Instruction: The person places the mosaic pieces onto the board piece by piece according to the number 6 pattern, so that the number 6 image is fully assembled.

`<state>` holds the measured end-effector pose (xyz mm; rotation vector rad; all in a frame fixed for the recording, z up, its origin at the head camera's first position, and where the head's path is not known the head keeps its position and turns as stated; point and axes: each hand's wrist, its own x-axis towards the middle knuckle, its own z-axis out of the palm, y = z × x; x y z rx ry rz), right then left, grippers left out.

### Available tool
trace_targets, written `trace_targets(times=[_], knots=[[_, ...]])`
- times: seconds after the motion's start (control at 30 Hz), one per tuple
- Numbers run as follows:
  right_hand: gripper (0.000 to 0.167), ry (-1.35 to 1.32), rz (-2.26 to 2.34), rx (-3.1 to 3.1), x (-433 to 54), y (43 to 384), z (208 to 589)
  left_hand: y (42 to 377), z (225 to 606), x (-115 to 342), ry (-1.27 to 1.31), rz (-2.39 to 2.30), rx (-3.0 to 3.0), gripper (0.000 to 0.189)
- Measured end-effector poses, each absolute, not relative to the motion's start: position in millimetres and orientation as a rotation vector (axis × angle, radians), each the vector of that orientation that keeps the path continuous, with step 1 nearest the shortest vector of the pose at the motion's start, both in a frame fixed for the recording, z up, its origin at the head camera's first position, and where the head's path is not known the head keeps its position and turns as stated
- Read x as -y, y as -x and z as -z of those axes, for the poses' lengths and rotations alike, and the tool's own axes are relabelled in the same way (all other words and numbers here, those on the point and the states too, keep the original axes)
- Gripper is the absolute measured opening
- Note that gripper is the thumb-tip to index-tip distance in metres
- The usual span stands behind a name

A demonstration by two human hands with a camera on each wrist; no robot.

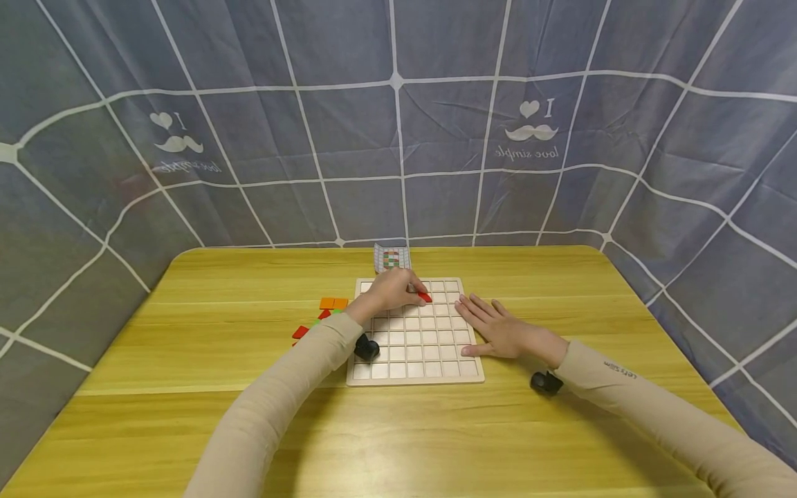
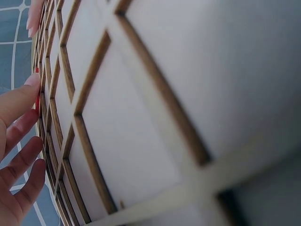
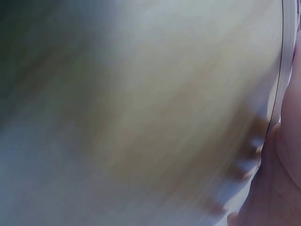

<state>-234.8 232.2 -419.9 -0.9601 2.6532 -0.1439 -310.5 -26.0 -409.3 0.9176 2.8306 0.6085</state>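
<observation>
Over the far part of a pale wooden grid board [image 1: 414, 353], my left hand [image 1: 392, 289] pinches a red tile [image 1: 425, 297] between thumb and fingertips. The left wrist view shows the red tile [image 2: 37, 94] close against the grid, thumb and forefinger on it and the other fingers spread. My right hand [image 1: 498, 330] lies flat with spread fingers at the board's right edge, fingertips and thumb on its rim. In the right wrist view part of the right hand [image 3: 268, 188] shows beside a blurred tabletop.
Left of the board lie orange tiles [image 1: 333, 303], a red tile [image 1: 300, 332] and green pieces partly behind the left forearm. A small card with a coloured grid pattern [image 1: 391, 258] stands behind the board. A grey checked curtain [image 1: 349, 138] surrounds the wooden table [image 1: 205, 332].
</observation>
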Motion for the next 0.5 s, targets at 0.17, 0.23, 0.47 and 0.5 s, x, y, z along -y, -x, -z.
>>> trace_targets(times=[0.17,0.23,0.47,0.5], knots=[[0.09,0.963,0.148,-2.657,-231.4,233.7,419.7,310.6,410.8,27.7,-0.949,-0.589,-2.829,0.024],[0.09,0.963,0.146,-2.658,-231.0,232.9,419.4,310.5,411.1,28.3,-0.963,-0.585,-2.828,0.024],[0.089,0.969,0.153,-2.66,-231.3,232.1,420.7,307.3,408.9,29.6,-0.975,-0.568,-2.832,0.024],[0.089,0.972,0.157,-2.661,-231.7,232.0,421.0,306.3,408.2,29.8,-0.978,-0.568,-2.834,0.024]])
